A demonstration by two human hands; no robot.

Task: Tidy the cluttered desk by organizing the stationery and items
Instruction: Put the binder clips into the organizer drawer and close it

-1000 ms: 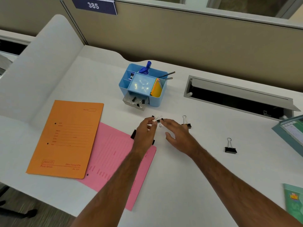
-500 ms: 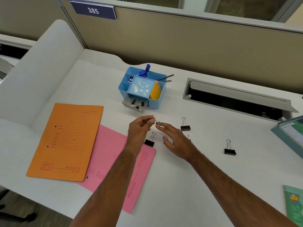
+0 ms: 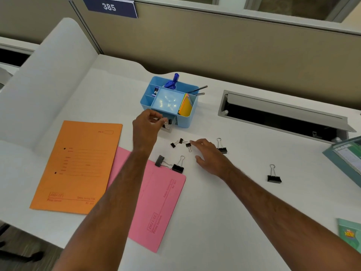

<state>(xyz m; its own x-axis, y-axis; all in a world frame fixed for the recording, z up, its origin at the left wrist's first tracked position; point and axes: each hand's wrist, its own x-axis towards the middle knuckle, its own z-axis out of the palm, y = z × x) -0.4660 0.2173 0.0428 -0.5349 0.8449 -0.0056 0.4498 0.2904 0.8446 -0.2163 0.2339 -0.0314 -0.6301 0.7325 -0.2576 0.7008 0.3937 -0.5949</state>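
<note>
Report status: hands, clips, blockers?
Left hand pinching small binder clip over organizer drawer. Right hand open, fingertips at small clip. Several clips loose on desk. Nothing in the way.

Pretty clearly an office cubicle: beige partition wall (image 3: pixel 214 47) up at 12 o'clock with a blue "385" number plate (image 3: pixel 111 6) at 11, a white surface (image 3: pixel 224 212) with a cable hatch (image 3: pixel 281 116) at 2, and filing folders (image 3: pixel 78 165) at 9.
</note>
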